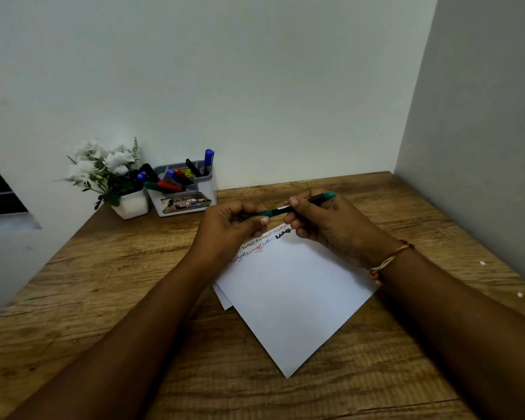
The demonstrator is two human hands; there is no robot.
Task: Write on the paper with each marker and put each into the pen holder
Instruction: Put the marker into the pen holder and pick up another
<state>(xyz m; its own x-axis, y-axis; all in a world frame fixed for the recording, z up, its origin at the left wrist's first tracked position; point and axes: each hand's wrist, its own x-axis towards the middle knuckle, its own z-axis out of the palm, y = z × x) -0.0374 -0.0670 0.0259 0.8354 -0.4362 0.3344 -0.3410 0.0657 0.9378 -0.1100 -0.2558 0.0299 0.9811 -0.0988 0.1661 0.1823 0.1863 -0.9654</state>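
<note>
Head view: holding the green marker (281, 210) level over the far corner of the paper (294, 295), mid-desk (103, 283). Gripping its left end with curled fingers of the left hand (234, 225); pinching the barrel with the right hand (325, 225). At the desk's back edge, pen holder (208, 190) stocked with markers, just beside a flower pot (131, 206).

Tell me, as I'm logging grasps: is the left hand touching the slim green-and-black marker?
Touching. The head view shows the left hand pinching one end of the slim green-and-black marker.
</note>
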